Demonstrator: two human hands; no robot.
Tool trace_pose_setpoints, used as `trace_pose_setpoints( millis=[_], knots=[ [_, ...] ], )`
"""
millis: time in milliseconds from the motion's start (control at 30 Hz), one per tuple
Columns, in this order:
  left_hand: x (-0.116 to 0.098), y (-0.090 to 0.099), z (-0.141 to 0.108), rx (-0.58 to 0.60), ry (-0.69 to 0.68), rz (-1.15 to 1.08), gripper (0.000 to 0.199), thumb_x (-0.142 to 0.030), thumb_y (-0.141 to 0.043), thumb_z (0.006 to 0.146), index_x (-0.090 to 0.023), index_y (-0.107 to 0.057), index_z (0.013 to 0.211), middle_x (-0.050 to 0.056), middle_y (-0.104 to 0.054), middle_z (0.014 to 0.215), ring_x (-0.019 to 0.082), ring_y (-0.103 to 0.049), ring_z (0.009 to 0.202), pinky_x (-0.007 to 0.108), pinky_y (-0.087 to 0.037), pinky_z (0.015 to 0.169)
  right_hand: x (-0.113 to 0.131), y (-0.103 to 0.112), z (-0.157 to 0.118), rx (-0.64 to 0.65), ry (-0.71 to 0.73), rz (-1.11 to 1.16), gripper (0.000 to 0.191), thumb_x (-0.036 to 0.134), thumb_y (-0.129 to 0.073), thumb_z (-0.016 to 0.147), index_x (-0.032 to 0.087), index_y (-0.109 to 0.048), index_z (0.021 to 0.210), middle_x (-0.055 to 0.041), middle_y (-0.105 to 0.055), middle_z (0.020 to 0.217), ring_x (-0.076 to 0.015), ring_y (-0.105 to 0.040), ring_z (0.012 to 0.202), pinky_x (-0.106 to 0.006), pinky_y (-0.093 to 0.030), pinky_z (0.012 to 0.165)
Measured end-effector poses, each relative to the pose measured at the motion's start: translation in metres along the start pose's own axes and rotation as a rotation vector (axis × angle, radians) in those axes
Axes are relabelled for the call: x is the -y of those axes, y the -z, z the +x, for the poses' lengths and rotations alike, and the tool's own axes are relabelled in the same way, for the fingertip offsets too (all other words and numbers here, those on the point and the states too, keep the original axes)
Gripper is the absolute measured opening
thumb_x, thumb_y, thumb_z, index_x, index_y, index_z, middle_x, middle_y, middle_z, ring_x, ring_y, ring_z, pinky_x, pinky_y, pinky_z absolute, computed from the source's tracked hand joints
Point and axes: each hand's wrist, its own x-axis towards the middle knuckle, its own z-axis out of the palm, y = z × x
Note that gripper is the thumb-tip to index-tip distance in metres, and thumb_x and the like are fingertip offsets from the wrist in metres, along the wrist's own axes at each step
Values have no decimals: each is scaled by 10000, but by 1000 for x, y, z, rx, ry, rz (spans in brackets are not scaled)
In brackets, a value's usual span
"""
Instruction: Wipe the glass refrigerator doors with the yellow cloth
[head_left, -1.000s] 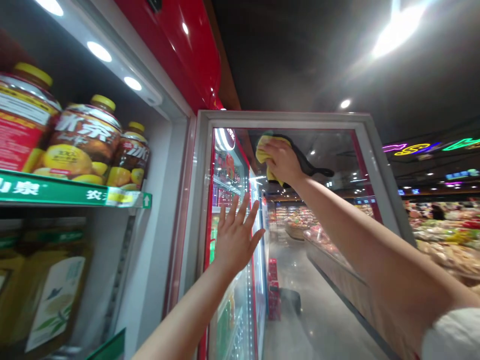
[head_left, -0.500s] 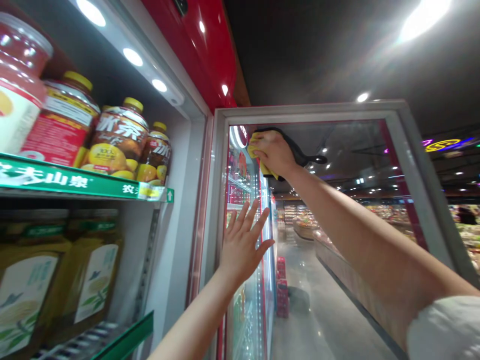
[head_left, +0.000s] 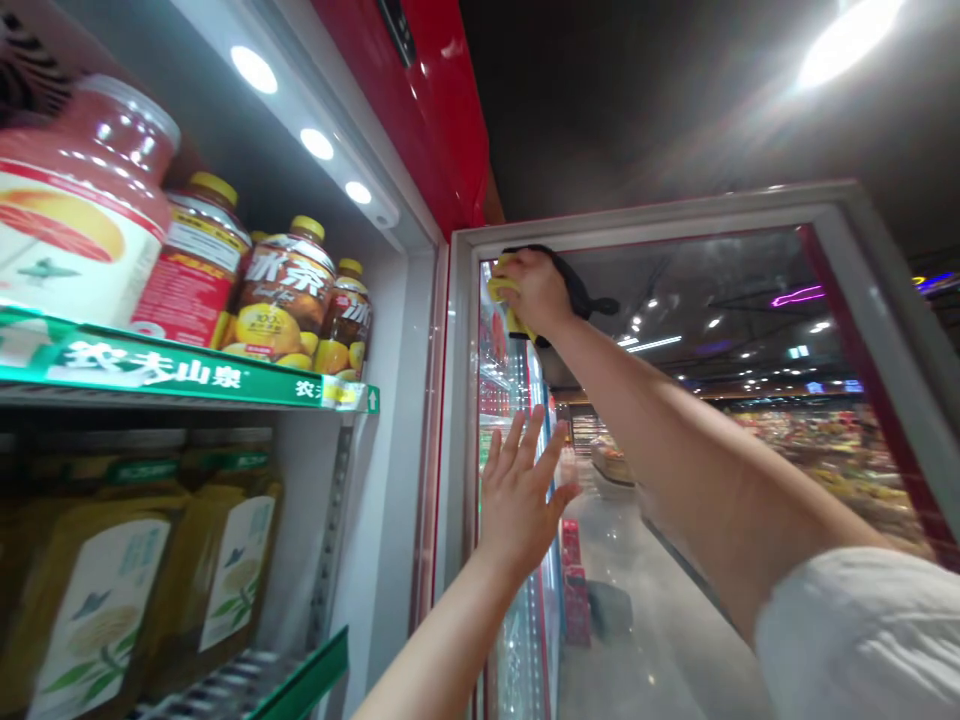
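The yellow cloth (head_left: pixel 504 290) sat bunched against the upper left corner of the glass door (head_left: pixel 675 290), just inside its grey frame, near the top middle of the view. The right hand (head_left: pixel 534 292) pressed it there, with fingers (head_left: pixel 519 264) curled over the bundle and clamped on it, and yellow folds showed beside and below them. A dark strip ran out to the right of the hand; it could have been part of the cloth or a reflection. The cloth looked light, soft and easily crushed, so it could be taken hold of anywhere, and folded into a pad under the palm it would likely slide easily on smooth glass.

The left hand (head_left: pixel 519 505) was raised lower down near the door's left edge, its fingers (head_left: pixel 534 437) spread apart and holding nothing. Whether they touched the glass could not be told.

At the left of the frame, bottles of iced tea (head_left: pixel 283 290) stood on a shelf with a green price strip (head_left: pixel 180 375), below a red cabinet top (head_left: pixel 439 110). A white sleeve (head_left: pixel 855 640) filled the lower right.
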Motion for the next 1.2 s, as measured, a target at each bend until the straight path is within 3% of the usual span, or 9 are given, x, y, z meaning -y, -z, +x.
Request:
trace_pose_setpoints(
  millis=[100,300,400,533,667,767,967,1067,1200],
  knots=[
    [-1,-2,-2,-37,6,-39,680,-451,-608,932,-313,-343,1543,41,-296,1659,292,-265,1535,566,-355,1213,29,-11,-4,40,-15,-34,235,181,-620,914,168,-715,1129,-115,-695,1196,-282,-608,1148,-431,-470,1038],
    [-9,-4,-21,-189,76,-127,562,-391,-618,936,-269,-458,1461,91,-398,1612,287,-306,1523,551,-379,1199,35,12,-60,246,399,53,209,233,-651,899,162,-701,1089,-94,-701,1213,-265,-605,1163,-419,-420,1066],
    [-6,2,-37,-262,105,-110,445,-276,-597,938,-272,-535,1379,89,-445,1580,284,-316,1519,583,-356,1203,34,20,-52,236,264,-13,210,245,-653,893,170,-702,1083,-91,-705,1185,-266,-611,1134,-392,-443,1011],
    [8,16,-54,-317,176,-71,430,-196,-578,920,-259,-561,1346,104,-481,1544,292,-329,1511,607,-343,1199,63,14,-50,147,38,-123,176,149,-563,908,138,-691,1029,-131,-692,1113,-290,-609,1074,-406,-441,960],
    [21,25,-64,-306,229,-72,412,-193,-567,920,-230,-576,1330,138,-479,1534,316,-312,1517,621,-349,1186,91,14,-92,185,205,-102,169,150,-500,949,147,-669,951,-112,-687,1026,-259,-609,1037,-380,-427,991],
    [22,25,-65,-297,241,-82,416,-193,-559,918,-232,-573,1332,138,-478,1535,315,-304,1520,624,-337,1192,84,24,-104,261,328,-68,153,198,-526,957,162,-675,960,-96,-696,1032,-243,-614,1027,-361,-446,979],
    [16,22,-58,-232,244,-90,520,-191,-521,931,-264,-469,1443,111,-402,1603,287,-267,1538,604,-306,1220,61,21,-85,180,94,-102,323,262,-559,962,156,-654,1253,-125,-602,1426,-312,-484,1370,-503,-316,1181],
    [18,23,-54,-222,227,-82,598,-214,-497,945,-265,-365,1526,115,-363,1626,285,-226,1552,593,-278,1236,77,13,-111,219,147,-75,454,284,-522,980,120,-558,1402,-149,-477,1556,-318,-365,1482,-539,-210,1247],
    [22,25,-39,-249,230,-79,621,-238,-469,956,-213,-314,1557,147,-337,1635,297,-200,1558,588,-232,1252,80,17,-122,288,236,-62,418,228,-453,1004,152,-577,1396,-120,-476,1563,-273,-397,1474,-503,-241,1249]
  ],
)
